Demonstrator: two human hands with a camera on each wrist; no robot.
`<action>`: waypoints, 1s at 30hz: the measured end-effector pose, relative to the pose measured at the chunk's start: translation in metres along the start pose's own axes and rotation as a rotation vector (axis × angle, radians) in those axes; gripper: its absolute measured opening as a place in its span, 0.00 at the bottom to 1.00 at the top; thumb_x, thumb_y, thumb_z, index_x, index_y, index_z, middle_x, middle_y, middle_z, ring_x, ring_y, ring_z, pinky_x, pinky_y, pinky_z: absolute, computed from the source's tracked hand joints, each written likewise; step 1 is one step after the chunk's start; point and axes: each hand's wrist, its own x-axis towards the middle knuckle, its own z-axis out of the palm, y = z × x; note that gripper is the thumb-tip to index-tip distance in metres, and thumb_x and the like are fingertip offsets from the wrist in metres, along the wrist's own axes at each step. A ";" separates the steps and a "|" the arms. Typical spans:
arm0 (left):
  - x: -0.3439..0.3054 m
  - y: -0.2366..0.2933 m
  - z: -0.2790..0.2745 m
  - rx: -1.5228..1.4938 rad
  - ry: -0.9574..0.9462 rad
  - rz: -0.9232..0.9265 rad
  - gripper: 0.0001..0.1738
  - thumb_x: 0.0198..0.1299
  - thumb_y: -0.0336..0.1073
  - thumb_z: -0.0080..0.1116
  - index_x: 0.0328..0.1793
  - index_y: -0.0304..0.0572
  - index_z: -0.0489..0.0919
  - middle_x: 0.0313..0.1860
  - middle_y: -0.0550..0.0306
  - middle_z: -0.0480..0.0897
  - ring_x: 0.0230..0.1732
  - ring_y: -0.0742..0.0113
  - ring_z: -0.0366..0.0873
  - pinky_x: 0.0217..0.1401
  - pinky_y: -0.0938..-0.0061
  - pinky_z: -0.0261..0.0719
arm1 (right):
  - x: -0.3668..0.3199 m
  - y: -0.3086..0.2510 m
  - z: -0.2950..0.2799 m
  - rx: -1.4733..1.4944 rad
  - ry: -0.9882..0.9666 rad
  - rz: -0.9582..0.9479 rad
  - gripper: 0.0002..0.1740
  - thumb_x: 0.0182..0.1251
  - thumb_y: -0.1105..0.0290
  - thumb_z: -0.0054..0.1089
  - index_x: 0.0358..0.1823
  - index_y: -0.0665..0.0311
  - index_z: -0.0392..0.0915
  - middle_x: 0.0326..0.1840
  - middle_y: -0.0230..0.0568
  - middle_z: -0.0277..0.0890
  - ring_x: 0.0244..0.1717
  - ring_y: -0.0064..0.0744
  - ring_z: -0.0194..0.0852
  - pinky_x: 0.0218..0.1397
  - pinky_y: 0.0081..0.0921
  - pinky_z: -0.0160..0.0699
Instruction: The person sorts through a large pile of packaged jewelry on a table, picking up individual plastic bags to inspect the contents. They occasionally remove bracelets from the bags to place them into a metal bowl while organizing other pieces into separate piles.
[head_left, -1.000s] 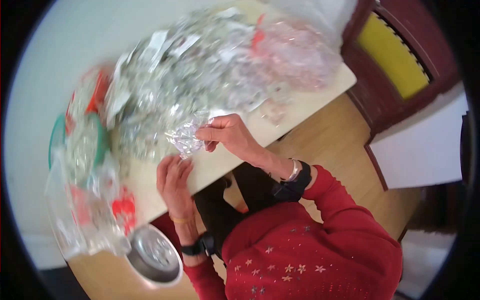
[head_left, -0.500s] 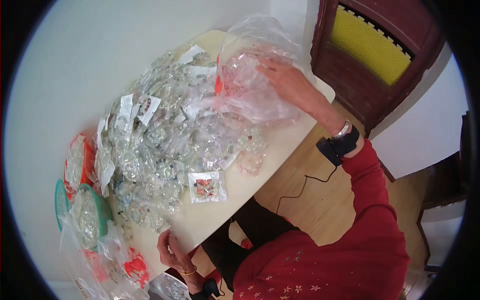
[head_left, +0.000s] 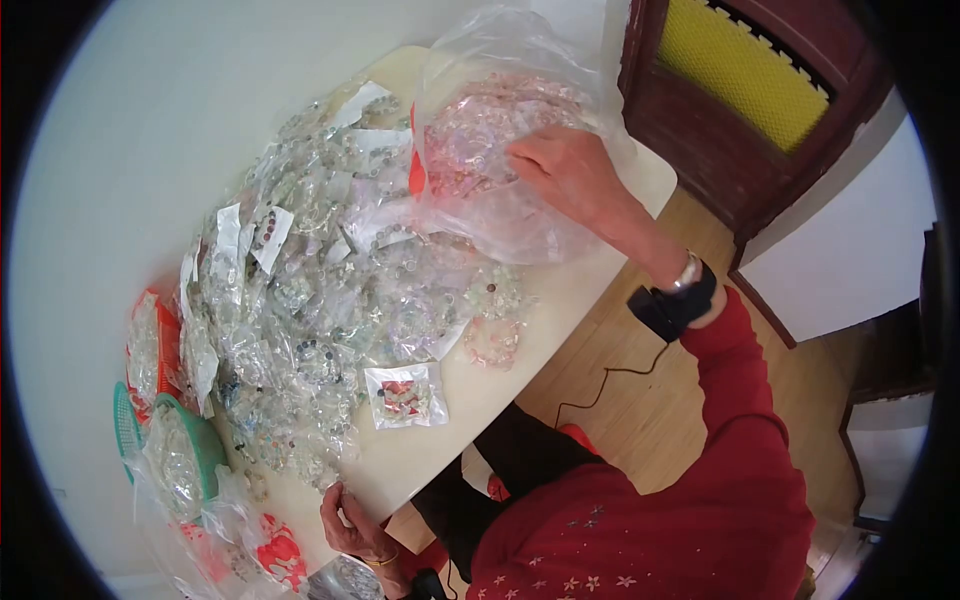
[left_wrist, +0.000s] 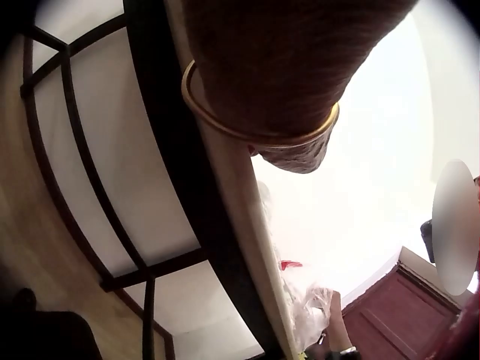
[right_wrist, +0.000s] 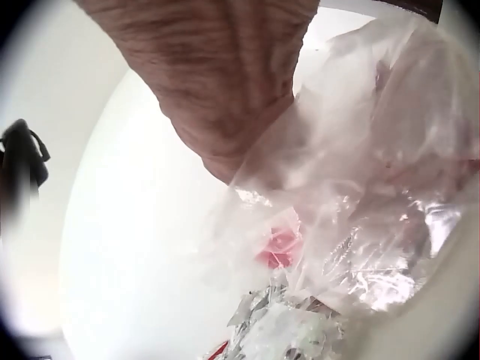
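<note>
My right hand [head_left: 570, 175] reaches into the mouth of a large clear plastic bag [head_left: 510, 235] filled with pink beaded bracelets in small packets [head_left: 470, 130]. Its fingertips point down among the packets, and I cannot tell what they hold. In the right wrist view, the bag's film [right_wrist: 345, 172] hides the fingers. My left hand [head_left: 355, 530] rests by the table's near edge with loosely bent fingers and nothing in them. Between the hands, a square clear packet [head_left: 405, 396] with a bracelet on a red card lies flat near that edge.
A wide heap of bagged bead bracelets [head_left: 310, 270] covers much of the table [head_left: 480, 415]. On the left stand a red basket [head_left: 165, 345], a green basket [head_left: 205, 445] and a plastic bag with red print [head_left: 280, 550]. A loose pink bracelet [head_left: 490, 343] lies beside the heap.
One second ago my right hand pinched a shiny clear packet near my left hand. It has since moved to the bag of pink bracelets, and its fingers look more bent than half a second ago.
</note>
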 end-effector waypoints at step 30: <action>0.014 -0.012 0.003 -0.047 0.004 0.224 0.12 0.47 0.21 0.59 0.41 0.36 0.79 0.42 0.47 0.81 0.35 0.54 0.80 0.37 0.69 0.79 | 0.036 0.010 0.047 0.768 -0.635 0.174 0.18 0.66 0.74 0.51 0.56 0.71 0.75 0.57 0.39 0.76 0.59 0.27 0.70 0.66 0.23 0.62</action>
